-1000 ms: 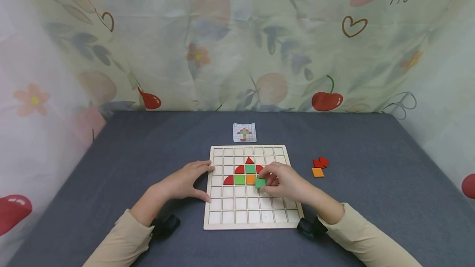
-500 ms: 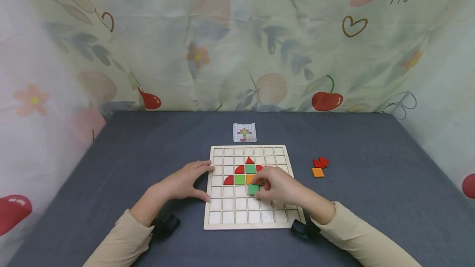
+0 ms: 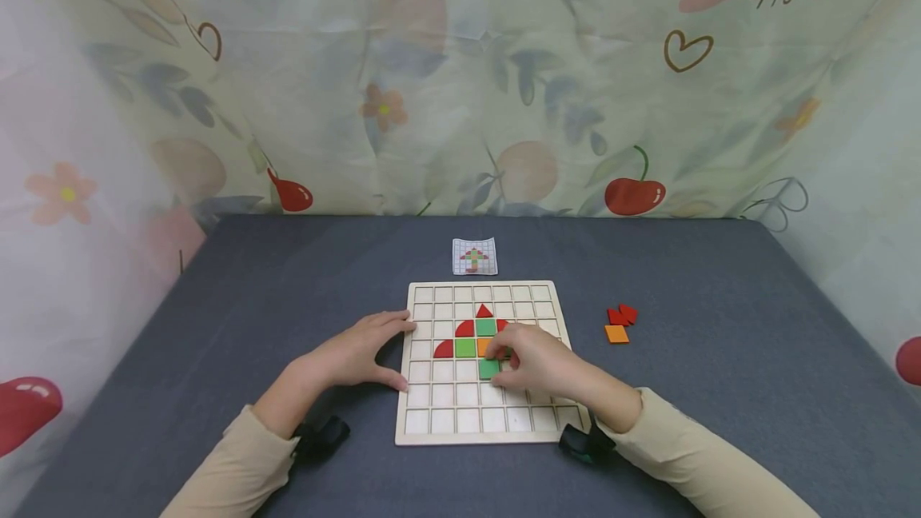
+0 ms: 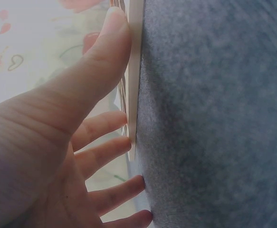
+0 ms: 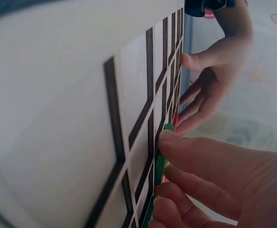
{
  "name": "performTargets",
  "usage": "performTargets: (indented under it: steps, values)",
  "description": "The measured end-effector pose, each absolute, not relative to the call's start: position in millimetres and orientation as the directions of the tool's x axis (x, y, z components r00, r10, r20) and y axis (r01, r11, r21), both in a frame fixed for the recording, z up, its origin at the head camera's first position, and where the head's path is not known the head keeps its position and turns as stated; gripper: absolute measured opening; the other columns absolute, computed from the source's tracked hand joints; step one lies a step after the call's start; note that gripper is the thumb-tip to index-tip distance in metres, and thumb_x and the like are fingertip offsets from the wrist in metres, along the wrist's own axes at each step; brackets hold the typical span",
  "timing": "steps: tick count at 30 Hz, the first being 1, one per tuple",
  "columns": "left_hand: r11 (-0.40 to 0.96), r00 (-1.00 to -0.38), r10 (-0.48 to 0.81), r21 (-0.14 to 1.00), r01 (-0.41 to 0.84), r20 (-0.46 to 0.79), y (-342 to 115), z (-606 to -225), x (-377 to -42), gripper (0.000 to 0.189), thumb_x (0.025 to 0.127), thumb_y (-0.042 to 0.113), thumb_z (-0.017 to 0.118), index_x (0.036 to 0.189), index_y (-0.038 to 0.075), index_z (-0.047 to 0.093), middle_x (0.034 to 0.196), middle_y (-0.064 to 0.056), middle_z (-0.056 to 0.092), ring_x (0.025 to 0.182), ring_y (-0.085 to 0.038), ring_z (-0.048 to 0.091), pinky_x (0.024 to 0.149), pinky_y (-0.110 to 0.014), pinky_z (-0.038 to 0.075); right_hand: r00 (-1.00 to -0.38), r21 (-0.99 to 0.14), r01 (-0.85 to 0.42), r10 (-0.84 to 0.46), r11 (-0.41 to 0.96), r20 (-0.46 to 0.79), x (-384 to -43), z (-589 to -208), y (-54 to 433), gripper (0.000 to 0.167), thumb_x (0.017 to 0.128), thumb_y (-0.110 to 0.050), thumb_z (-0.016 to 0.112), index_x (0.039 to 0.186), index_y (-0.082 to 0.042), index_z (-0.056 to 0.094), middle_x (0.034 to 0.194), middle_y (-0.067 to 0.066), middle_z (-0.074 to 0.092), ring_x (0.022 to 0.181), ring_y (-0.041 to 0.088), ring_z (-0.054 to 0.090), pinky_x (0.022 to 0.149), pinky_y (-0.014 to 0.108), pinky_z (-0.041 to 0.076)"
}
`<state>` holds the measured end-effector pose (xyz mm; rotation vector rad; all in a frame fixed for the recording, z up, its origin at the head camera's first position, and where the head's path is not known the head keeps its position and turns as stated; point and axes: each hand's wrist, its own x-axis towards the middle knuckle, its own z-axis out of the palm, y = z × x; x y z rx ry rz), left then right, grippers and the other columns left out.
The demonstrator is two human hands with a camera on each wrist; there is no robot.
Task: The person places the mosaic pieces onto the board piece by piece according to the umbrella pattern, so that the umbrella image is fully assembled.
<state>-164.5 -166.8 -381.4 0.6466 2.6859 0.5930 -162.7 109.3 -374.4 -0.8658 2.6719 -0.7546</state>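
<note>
A pale wooden grid board point(image 3: 439, 420) lies on the table with a pattern of red, green and orange tiles in its cells. My right hand point(image 3: 543, 362) pinches a green square tile point(image 3: 489, 369) between thumb and fingers, at the cell just below the orange tile point(image 3: 484, 347). In the right wrist view the green tile point(image 5: 160, 161) stands slightly proud of the grid under my thumb. My left hand point(image 3: 352, 352) rests against the board's left edge, thumb and fingers spread and touching the rim point(image 4: 135, 71). Part of the pattern's right side is hidden behind my right hand.
A small printed card point(image 3: 475, 257) with a coloured grid picture lies behind the board. Right of the board sit some loose red tiles point(image 3: 622, 315) and an orange square tile point(image 3: 616, 334). A patterned cloth point(image 3: 460, 102) hangs behind the dark table.
My right hand has carried the green tile left and nearer, from beside the orange tile to the cell below it, then lowered it slightly. My left hand stays still.
</note>
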Motion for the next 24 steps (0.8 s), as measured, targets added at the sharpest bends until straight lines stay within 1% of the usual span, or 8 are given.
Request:
performTargets:
  steps: [6, 13, 20, 24]
  values:
    - [0.81, -0.846, 0.493, 0.46, 0.363, -0.201, -167, -381, -164, 0.087, 0.07, 0.045, 0.078, 0.139, 0.008, 0.042, 0.15, -0.014, 0.033, 0.138, -0.035, 0.03, 0.109, -0.051, 0.031, -0.797, -0.534, -0.483, -0.601, 0.693, -0.059, -164, -375, 108, 0.019, 0.075, -0.013, 0.077, 0.092, -0.01, 0.07, 0.083, -0.002, 0.065, 0.064, 0.009, 0.048, 0.058, 0.018, 0.04]
    - [0.81, -0.846, 0.494, 0.46, 0.363, -0.201, -166, -380, -164, 0.086, 0.07, 0.044, 0.078, 0.139, 0.007, 0.042, 0.15, -0.015, 0.033, 0.138, -0.036, 0.03, 0.109, -0.051, 0.031, -0.803, -0.554, -0.468, -0.593, 0.689, -0.059, -165, -373, 113, 0.019, 0.076, -0.014, 0.076, 0.094, -0.01, 0.07, 0.087, -0.001, 0.065, 0.064, 0.009, 0.048, 0.059, 0.019, 0.041]
    - [0.818, -0.851, 0.482, 0.455, 0.352, -0.208, -165, -381, -165, 0.087, 0.069, 0.046, 0.078, 0.139, 0.008, 0.043, 0.15, -0.014, 0.033, 0.138, -0.035, 0.03, 0.11, -0.051, 0.031, -0.83, -0.565, -0.45, -0.557, 0.692, -0.021, -176, -364, 141, 0.024, 0.078, -0.015, 0.075, 0.099, -0.006, 0.069, 0.085, 0.004, 0.064, 0.067, 0.008, 0.05, 0.06, 0.019, 0.044]
    - [0.821, -0.853, 0.477, 0.454, 0.346, -0.211, -165, -381, -165, 0.088, 0.069, 0.046, 0.078, 0.139, 0.008, 0.042, 0.15, -0.014, 0.033, 0.138, -0.035, 0.03, 0.11, -0.051, 0.03, -0.862, -0.578, -0.403, -0.507, 0.709, -0.021, -183, -357, 162, 0.028, 0.078, -0.015, 0.075, 0.102, -0.004, 0.067, 0.087, 0.007, 0.064, 0.067, 0.009, 0.051, 0.059, 0.021, 0.044]
